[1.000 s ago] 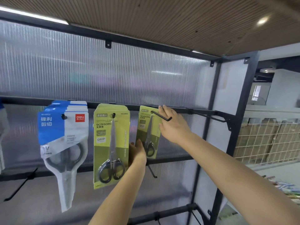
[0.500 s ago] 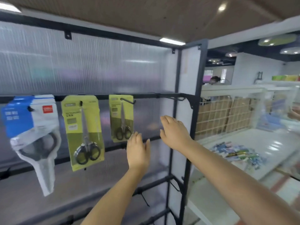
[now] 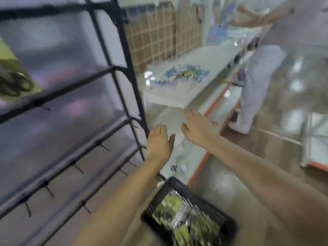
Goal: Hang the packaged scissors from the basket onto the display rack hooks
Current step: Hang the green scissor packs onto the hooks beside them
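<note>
1. The black basket (image 3: 221, 215) sits on the floor at the bottom of the view, and every place below is given from it. It holds a blurred heap of packaged scissors (image 3: 170, 206) — green cards and clear plastic can be made out, nothing finer.

2. The left hand (image 3: 159, 142) hovers above the basket, a little to its left. Its fingers are straight and loosely spread, back of the hand up, holding nothing.

3. The right hand (image 3: 198, 128) is above the basket and just beside the left hand, a narrow gap between them. Its fingers are also stretched out and relaxed, and it grips nothing.

4. The display rack (image 3: 124, 50), black-framed with a translucent back panel, rises up and to the left of the basket. Short hooks (image 3: 78, 168) jut from its lower bars.

5. One green scissors pack (image 3: 12, 77) hangs on the rack far to the upper left of the basket, at the frame's edge — motion blur hides its details.

6. A white shelf (image 3: 177, 98) stands beyond the basket, past both hands, with small colourful packets (image 3: 184, 75) scattered on top.

7. Up and to the right of the basket a second person in pale trousers (image 3: 255, 82) stands by that shelf.
</note>
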